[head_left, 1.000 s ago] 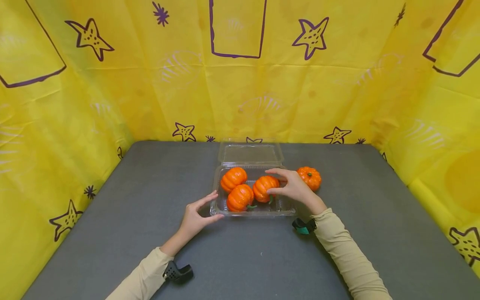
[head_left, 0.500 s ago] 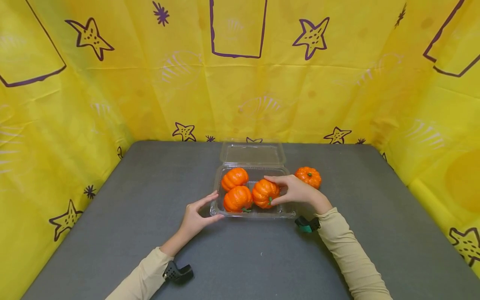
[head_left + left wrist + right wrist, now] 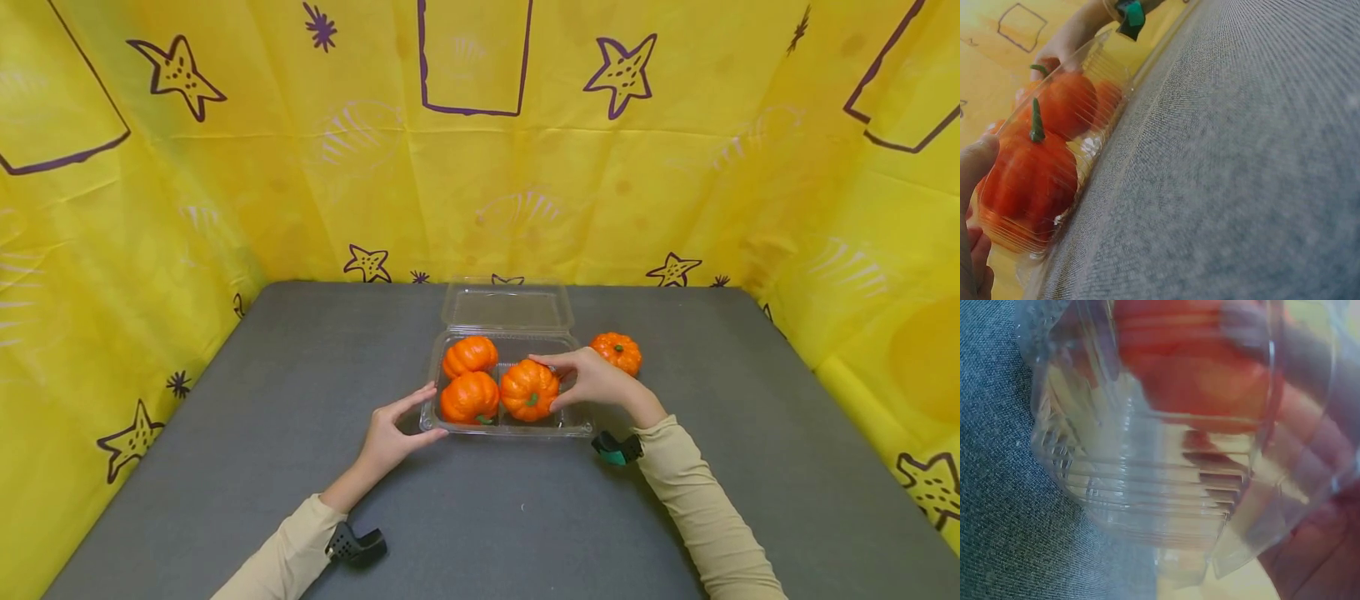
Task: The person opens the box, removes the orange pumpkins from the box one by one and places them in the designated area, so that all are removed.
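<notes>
Spanning the background, yellow cloth point(image 3: 465, 187) bears dark starfish outlines point(image 3: 622, 77). On a grey table point(image 3: 337, 350) sits a clear container point(image 3: 517, 431), its lid point(image 3: 507, 307) folded back. The left hand point(image 3: 393, 429) holds the container's near left corner; the right hand point(image 3: 596, 379) grasps an orange pumpkin point(image 3: 527, 387) inside. Left of that lie a front pumpkin point(image 3: 468, 396) and a rear pumpkin point(image 3: 469, 357); a fourth pumpkin point(image 3: 619, 353) rests outside, to the right.

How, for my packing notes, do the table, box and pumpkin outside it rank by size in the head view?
1. Table
2. Box
3. Pumpkin outside the box, partly hidden by the right hand
</notes>
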Available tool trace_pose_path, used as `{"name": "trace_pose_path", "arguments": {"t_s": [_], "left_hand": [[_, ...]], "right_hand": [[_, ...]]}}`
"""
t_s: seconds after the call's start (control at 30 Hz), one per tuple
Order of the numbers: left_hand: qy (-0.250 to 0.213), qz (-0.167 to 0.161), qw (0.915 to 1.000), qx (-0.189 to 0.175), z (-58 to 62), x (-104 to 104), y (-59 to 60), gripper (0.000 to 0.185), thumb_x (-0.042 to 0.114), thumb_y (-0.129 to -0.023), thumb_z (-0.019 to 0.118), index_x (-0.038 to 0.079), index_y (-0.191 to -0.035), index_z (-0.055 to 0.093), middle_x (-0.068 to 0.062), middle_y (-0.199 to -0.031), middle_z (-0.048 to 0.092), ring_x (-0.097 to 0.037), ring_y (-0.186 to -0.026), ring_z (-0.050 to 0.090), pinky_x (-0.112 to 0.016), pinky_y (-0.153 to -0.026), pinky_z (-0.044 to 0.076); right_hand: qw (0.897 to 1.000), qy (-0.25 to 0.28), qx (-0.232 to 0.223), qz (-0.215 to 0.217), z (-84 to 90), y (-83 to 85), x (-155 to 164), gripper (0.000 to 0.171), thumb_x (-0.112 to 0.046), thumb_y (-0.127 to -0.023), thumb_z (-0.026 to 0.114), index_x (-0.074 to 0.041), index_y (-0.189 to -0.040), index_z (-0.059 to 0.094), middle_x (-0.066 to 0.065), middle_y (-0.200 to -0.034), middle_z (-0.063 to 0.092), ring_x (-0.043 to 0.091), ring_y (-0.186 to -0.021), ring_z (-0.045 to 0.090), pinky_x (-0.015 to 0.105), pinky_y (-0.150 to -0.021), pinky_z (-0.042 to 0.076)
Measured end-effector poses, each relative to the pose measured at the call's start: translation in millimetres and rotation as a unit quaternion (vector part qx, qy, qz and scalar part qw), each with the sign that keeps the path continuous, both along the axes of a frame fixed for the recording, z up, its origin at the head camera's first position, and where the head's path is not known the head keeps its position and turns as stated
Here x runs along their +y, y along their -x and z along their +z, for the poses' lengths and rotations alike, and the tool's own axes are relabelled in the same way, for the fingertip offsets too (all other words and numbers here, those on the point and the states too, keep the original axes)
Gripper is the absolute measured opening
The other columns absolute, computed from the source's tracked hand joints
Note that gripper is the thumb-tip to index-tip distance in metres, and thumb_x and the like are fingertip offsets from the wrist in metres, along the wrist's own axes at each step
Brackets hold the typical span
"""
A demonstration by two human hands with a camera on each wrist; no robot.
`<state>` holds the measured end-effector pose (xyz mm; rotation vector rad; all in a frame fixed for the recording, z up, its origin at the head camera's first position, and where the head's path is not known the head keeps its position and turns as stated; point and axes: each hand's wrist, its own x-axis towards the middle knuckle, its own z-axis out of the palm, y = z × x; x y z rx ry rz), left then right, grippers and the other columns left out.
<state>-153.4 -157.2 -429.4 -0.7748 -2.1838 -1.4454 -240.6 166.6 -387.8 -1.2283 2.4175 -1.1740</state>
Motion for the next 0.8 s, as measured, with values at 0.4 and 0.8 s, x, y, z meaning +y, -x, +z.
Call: {"name": "trace_pose_path", "arguments": {"t_s": [0.4,0.8], "left_hand": [[0.004,0.001,0.9999,0.010,1.5,0.7,-0.4,0.054,-0.005,-0.056,0.081,-0.013,-0.105,0.059,-0.024,-0.109,0.057,-0.036,-0.101,0.055,-0.021,-0.088,0.040],[-0.002,0.010,0.9997,0.023,1.6,2.3,-3.4,0.054,-0.004,-0.054,0.082,-0.013,-0.102,0.060,-0.024,-0.105,0.059,-0.035,-0.097,0.057,-0.023,-0.088,0.040]], "right_hand": [[0.988,0.139,-0.049,-0.055,9.4,-12.3,2.8,0.077,0.005,-0.060,0.077,0.007,-0.128,0.042,0.024,-0.118,0.052,0.027,-0.095,0.060,0.035,-0.077,0.048],[0.968,0.190,-0.117,-0.117,2.7,-11.6,26.9,0.064,0.001,-0.067,0.076,0.011,-0.123,0.046,0.025,-0.110,0.056,0.019,-0.091,0.061,0.032,-0.074,0.050]]}}
